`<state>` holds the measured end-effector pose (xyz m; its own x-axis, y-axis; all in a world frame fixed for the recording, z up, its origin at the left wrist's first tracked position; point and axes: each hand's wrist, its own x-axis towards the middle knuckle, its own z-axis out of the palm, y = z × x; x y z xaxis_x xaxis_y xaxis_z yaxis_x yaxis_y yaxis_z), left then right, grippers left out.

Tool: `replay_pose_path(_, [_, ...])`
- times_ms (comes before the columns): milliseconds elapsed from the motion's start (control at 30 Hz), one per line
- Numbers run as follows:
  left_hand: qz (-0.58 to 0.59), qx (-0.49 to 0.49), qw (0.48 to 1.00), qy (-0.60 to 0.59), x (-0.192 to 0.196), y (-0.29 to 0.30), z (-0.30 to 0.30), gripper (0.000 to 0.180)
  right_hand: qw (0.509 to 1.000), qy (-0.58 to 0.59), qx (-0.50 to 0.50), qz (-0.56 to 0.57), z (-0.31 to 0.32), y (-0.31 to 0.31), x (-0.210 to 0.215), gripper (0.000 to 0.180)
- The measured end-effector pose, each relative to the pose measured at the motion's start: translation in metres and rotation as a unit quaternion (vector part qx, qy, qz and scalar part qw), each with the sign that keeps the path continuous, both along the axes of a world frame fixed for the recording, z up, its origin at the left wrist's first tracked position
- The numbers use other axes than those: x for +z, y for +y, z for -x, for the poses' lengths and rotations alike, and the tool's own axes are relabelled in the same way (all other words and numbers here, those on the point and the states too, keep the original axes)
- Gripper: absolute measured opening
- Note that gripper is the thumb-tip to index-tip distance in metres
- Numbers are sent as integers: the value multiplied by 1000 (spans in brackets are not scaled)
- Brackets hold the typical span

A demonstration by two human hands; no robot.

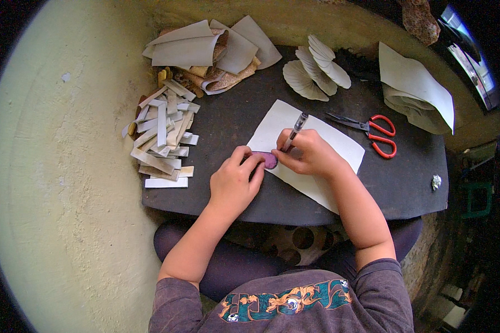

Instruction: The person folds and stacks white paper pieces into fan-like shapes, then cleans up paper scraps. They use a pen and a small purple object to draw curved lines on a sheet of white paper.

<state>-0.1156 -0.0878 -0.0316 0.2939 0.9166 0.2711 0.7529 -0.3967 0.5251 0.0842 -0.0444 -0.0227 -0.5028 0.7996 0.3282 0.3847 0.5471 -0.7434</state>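
Observation:
A white sheet (322,186) lies slanted on the dark tabletop in front of me. On its left part rests a small purple piece with a rounded end (270,161), flat like a template. The fingers of my left hand (236,177) press this piece down against the sheet. My right hand (308,154) grips a pen (298,126) with a clear barrel, held upright. The pen's tip is hidden behind my fingers, close to the purple piece's right edge.
Red-handled scissors (382,136) lie right of the sheet. Whitish strips (162,130) are heaped at the left, with folded sheets (189,50) behind. Fan-shaped cut pieces (308,75) sit at the back, a curled sheet (414,83) at the far right. Crumpled foil (436,182) is near the right edge.

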Motion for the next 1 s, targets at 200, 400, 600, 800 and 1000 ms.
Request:
replay_pose_path(200, [-4, -7, 1000, 4, 0, 0, 1, 15, 999, 5, 38, 14, 2, -5, 7, 13])
replay_pose_path(400, [2, -18, 1000, 8, -2, 3, 4, 25, 997, 11, 75, -21, 9, -7, 3, 15])
replay_pose_path(600, [10, -38, 999, 3, -2, 7, 8, 28, 996, -13, 63, -65, 12, -6, -8, 14])
replay_pose_path(800, [17, -44, 999, 2, 4, 5, 10, 28, 993, -31, 60, -98, 15, -7, -5, 17])
replay_pose_path(1000, [19, -46, 999, 2, 4, 5, 10, 28, 991, -69, 49, -102, 16, -9, -1, 19])
